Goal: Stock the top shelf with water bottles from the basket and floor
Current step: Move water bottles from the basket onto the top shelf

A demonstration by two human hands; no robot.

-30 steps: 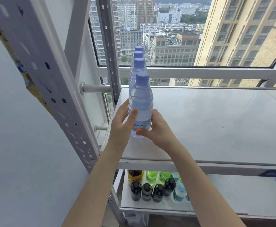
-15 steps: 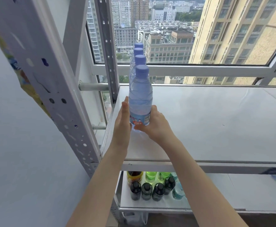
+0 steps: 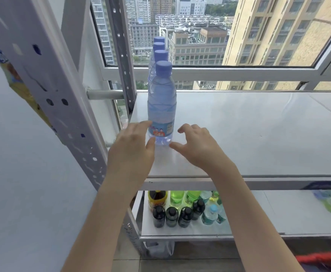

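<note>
A clear water bottle [image 3: 162,107] with a blue cap stands upright near the left end of the white top shelf [image 3: 249,134]. Behind it, several more blue-capped bottles [image 3: 160,54] form a single row toward the window. My left hand [image 3: 131,150] hovers just left of and in front of the nearest bottle's base, fingers spread, its thumb close to the base. My right hand [image 3: 198,148] is open just right of the base, holding nothing. A red basket rim [image 3: 323,259] shows at the bottom right corner.
A perforated white upright post [image 3: 48,89] rises at the left, with another post [image 3: 121,48] behind it. The lower shelf [image 3: 258,224] holds dark, green and clear drink bottles [image 3: 180,211]. The window frame [image 3: 219,72] runs behind the top shelf.
Both hands have let go of the front bottle and drawn back toward me. The bottle now stands alone at the front of the row.
</note>
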